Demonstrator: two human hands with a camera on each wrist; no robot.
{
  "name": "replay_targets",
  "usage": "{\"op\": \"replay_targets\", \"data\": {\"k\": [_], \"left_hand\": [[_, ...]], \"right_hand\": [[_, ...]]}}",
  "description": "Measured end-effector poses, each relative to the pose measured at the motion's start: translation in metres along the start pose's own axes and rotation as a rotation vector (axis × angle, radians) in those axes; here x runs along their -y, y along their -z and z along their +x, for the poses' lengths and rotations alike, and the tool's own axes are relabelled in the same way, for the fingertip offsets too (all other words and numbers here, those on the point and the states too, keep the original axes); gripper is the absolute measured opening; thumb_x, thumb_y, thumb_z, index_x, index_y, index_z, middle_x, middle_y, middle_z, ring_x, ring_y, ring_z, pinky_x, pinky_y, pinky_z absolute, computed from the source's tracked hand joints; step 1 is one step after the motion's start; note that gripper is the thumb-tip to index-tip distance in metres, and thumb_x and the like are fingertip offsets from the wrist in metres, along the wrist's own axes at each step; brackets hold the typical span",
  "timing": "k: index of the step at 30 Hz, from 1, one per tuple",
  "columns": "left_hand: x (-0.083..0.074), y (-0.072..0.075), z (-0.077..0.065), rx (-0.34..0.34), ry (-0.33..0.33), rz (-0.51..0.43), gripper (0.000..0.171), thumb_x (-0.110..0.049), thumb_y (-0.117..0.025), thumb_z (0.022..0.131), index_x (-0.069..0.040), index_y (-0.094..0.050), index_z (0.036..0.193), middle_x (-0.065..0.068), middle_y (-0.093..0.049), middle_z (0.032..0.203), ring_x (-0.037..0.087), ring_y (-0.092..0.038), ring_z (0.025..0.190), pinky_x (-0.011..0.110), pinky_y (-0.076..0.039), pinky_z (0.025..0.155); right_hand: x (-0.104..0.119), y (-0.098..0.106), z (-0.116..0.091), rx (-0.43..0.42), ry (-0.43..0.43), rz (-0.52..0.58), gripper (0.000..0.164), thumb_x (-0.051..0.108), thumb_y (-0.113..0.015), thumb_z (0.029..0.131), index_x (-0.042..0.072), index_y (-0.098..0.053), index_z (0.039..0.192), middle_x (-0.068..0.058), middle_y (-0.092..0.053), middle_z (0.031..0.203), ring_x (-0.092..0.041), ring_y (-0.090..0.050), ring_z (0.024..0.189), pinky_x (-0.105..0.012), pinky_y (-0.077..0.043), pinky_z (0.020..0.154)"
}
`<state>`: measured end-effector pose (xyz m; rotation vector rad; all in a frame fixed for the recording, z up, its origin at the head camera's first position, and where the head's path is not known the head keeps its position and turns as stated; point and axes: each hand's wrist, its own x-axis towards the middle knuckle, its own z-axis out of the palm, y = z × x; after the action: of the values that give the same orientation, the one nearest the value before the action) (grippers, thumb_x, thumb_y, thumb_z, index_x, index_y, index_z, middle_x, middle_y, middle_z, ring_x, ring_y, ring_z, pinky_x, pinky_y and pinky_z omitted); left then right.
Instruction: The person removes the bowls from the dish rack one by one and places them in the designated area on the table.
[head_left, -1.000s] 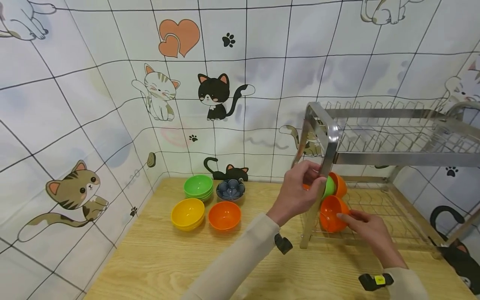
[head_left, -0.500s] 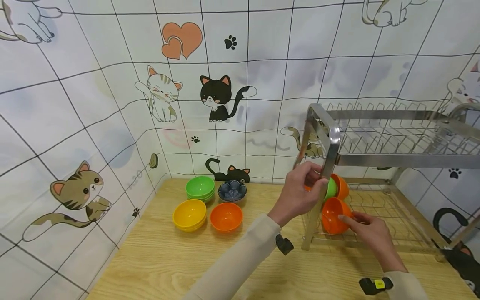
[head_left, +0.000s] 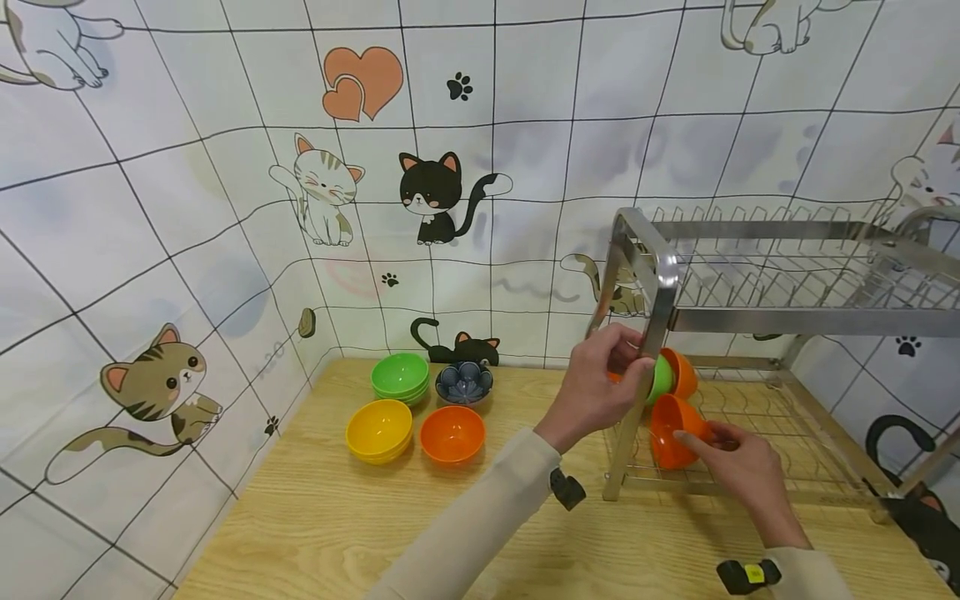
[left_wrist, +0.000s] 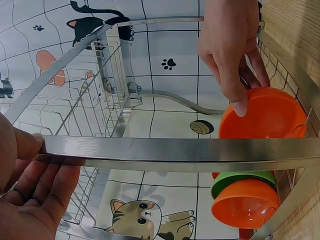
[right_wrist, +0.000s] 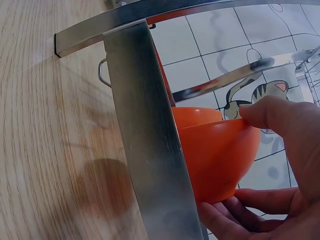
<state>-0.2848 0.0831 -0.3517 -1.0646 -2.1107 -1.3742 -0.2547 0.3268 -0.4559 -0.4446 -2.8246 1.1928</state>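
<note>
Fingers and thumb of my right hand (head_left: pixel 742 467) pinch the held bowl (head_left: pixel 671 433), which is orange: thumb at the rim, fingers curled below toward the base. It stands on its side above the lower shelf (head_left: pixel 817 450) of the wire rack (head_left: pixel 810 320), just inside the left front corner, its mouth toward the left end. Whether the shelf wires yet bear its weight, I cannot tell. My left hand (head_left: pixel 600 383) grips the left end post (head_left: pixel 663 304), thumb and fingers closed on either side of the metal.

Note the change over the last half second. Seen from the head, the mouth of the bowl has turned farther to the left and shows as a narrower oval; my left hand has kept its place. I take this as a correction of angle, bringing the bowl nearer the tilt of its neighbours, with release not yet made.

Behind it, along the shelf's left edge, a green bowl (head_left: pixel 662 380) and a rear orange bowl (head_left: pixel 681 373) also stand on their sides. Toward the far left corner of the tabletop (head_left: pixel 337 517): green bowls (head_left: pixel 400 372), a yellow bowl (head_left: pixel 378 431), a second orange bowl (head_left: pixel 452 435) and a dark blue dish (head_left: pixel 464 383), all mouth upward.
</note>
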Motion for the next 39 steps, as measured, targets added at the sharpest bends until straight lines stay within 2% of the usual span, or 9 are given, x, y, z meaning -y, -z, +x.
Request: {"op": "replay_targets", "data": {"k": [5,13,21,29,35,39], "left_hand": [[0.000,0.000,-0.001,-0.002,-0.002,-0.004,0.018,-0.011,-0.064,0.101,-0.005,-0.060,0.118,0.006,-0.072,0.097,0.000,-0.064,0.078,0.006,-0.053,0.079],[0.000,0.000,-0.001,0.003,0.000,0.010,0.018,-0.011,-0.064,0.101,-0.006,-0.060,0.118,0.005,-0.071,0.097,-0.002,-0.063,0.078,0.005,-0.052,0.079],[0.001,0.000,-0.002,-0.001,-0.010,0.014,0.018,-0.011,-0.063,0.101,-0.006,-0.060,0.118,0.005,-0.071,0.097,-0.001,-0.064,0.078,0.005,-0.052,0.079],[0.001,0.000,-0.002,0.003,0.000,-0.013,0.018,-0.010,-0.064,0.101,-0.005,-0.060,0.118,0.007,-0.071,0.098,0.001,-0.064,0.079,0.005,-0.053,0.079],[0.001,-0.001,-0.002,0.004,-0.001,0.012,0.017,-0.011,-0.063,0.101,-0.006,-0.060,0.118,0.005,-0.071,0.099,-0.002,-0.064,0.080,0.005,-0.052,0.080],[0.001,-0.001,-0.002,0.004,-0.007,0.017,0.017,-0.011,-0.063,0.101,-0.006,-0.060,0.117,0.005,-0.071,0.098,-0.002,-0.064,0.079,0.004,-0.052,0.080]], "right_hand": [[0.001,-0.002,-0.004,-0.051,0.012,-0.035,0.101,0.072,-0.064,0.087,-0.006,-0.046,0.148,-0.032,-0.056,0.140,-0.044,-0.060,0.118,-0.049,-0.056,0.081],[0.005,-0.003,-0.006,-0.090,0.033,-0.044,0.104,0.071,-0.067,0.086,-0.007,-0.044,0.150,-0.033,-0.055,0.141,-0.047,-0.058,0.120,-0.057,-0.053,0.091],[0.005,-0.003,-0.010,-0.152,0.093,-0.064,0.099,0.067,-0.070,0.086,-0.008,-0.048,0.147,-0.033,-0.062,0.132,-0.046,-0.064,0.112,-0.055,-0.053,0.084],[0.005,-0.001,-0.014,-0.224,0.202,-0.113,0.091,0.062,-0.074,0.086,-0.010,-0.056,0.138,-0.031,-0.067,0.119,-0.042,-0.067,0.100,-0.043,-0.054,0.071],[0.006,0.000,-0.016,-0.241,0.217,-0.107,0.087,0.058,-0.075,0.087,-0.011,-0.056,0.137,-0.032,-0.064,0.122,-0.044,-0.066,0.101,-0.052,-0.057,0.077],[0.006,0.003,-0.016,-0.258,0.219,-0.086,0.085,0.055,-0.077,0.087,-0.011,-0.057,0.137,-0.031,-0.064,0.122,-0.044,-0.065,0.102,-0.046,-0.060,0.074]]}}
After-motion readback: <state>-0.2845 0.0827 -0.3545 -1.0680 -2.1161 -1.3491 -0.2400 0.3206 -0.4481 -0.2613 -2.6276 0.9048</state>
